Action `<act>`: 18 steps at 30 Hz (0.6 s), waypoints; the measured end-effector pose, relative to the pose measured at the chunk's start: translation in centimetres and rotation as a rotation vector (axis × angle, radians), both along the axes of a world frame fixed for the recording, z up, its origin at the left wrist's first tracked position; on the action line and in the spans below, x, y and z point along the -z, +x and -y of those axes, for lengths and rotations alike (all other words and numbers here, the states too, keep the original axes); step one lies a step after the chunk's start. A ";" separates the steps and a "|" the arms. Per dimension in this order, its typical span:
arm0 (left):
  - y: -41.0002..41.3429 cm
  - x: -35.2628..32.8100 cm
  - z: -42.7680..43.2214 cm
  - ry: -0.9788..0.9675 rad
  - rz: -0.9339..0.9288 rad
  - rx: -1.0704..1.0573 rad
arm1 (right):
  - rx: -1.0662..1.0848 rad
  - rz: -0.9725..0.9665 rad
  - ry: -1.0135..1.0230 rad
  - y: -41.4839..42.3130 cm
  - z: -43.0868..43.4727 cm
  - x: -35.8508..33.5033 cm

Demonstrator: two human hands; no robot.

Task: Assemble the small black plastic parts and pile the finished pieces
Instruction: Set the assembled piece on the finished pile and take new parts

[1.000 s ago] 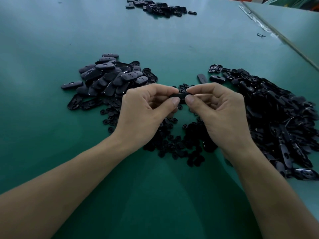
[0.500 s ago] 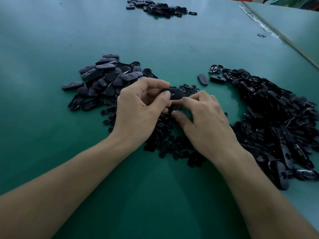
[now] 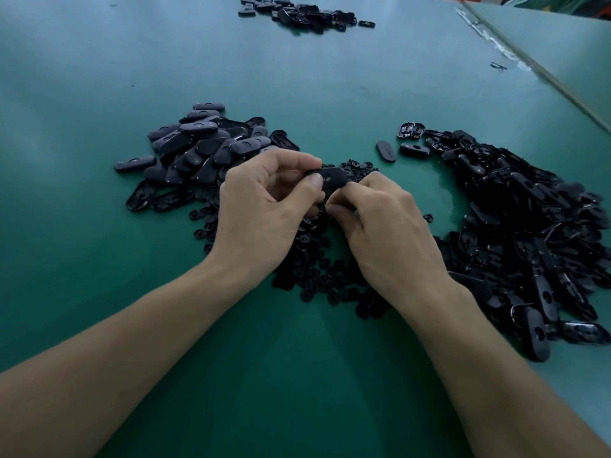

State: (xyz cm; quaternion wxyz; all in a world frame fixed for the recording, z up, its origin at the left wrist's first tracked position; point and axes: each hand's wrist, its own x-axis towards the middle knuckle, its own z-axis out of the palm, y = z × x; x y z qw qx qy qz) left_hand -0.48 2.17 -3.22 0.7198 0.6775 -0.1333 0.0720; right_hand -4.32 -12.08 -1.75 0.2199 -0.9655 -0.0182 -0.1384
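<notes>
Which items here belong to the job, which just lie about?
Job: oval piece, held by left hand; right hand; left pile; small round parts; right pile.
Lying about: far pile; stray bit near table seam.

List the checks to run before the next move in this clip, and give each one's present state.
1. Grip on the oval piece: ok, the left hand pinches it between thumb and fingers.
2. Hole in the oval piece uncovered: ok, it faces the camera.
3. Round part in the right hand: cannot tell, its fingers curl over the heap of round parts.
4. Round parts left to use: ok, many lie under the hands.
5. The left pile within reach: ok, beside the left hand.
</notes>
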 end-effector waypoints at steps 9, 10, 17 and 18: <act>0.2 0.0 -0.2 -0.062 -0.023 -0.022 | 0.034 0.131 0.200 -0.2 0.3 -0.6; 0.2 0.0 -0.2 -0.057 -0.020 -0.021 | 0.032 0.134 0.202 -0.2 0.4 -0.6; 0.2 0.1 -0.1 -0.033 -0.006 -0.016 | 0.030 0.127 0.194 -0.4 0.9 -0.4; 0.2 0.1 -0.1 -0.032 -0.007 -0.016 | 0.030 0.134 0.208 -0.4 0.9 -0.4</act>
